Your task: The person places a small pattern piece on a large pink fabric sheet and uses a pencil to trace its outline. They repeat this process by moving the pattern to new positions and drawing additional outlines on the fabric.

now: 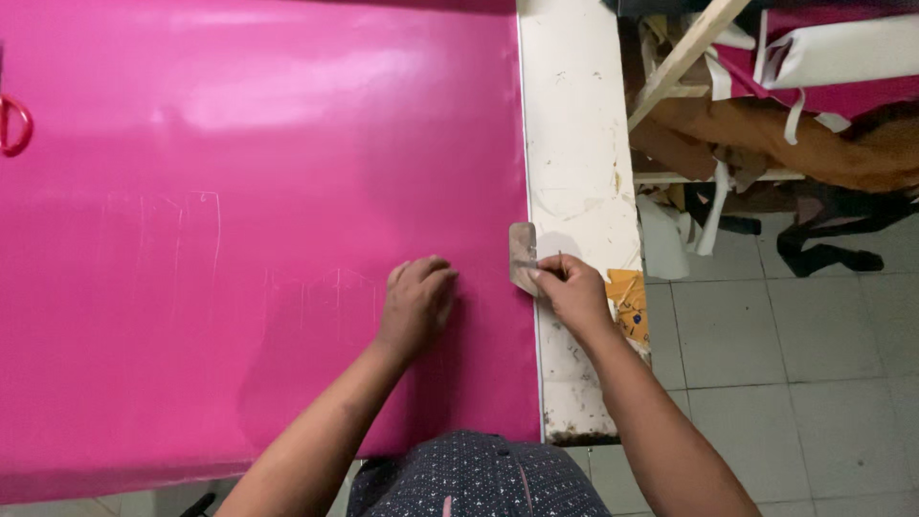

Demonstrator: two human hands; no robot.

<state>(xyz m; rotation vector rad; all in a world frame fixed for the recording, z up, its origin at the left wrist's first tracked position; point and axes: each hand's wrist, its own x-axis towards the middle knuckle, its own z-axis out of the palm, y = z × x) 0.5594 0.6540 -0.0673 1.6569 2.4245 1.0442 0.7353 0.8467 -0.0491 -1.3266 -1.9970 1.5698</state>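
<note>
We see a small, flat, greyish piece of card [523, 257], rounded at its corners, pinched at its lower right edge by the fingers [548, 275] of the right hand [572, 292]; those fingers are closed tightly on it, thumb against fingertips. The piece stands just above and to the left of them, straddling the right edge of a large sheet of glossy pink material [258, 211] where it meets the bare strip of the white, scuffed surface [579, 144].

To the left of those fingers, well within reach, we find the left hand [416, 304] lying knuckles-up on the pink sheet, its fingers [433, 273] curled loosely under and pressing the material, holding nothing that we can make out. Faint chalk outlines [206, 225] mark the sheet further left of that hand and above it.

Just right of the right hand, an orange scrap [629, 302] hangs at the edge of the surface. Far off to the left, at the frame's border, we glimpse the red loop handle of a pair of scissors [13, 124]. Beyond the surface to the right, above a grey tiled floor [795, 364], lie wooden struts [684, 57], a white roll [842, 48] and heaped brown and pink fabric [842, 148].
</note>
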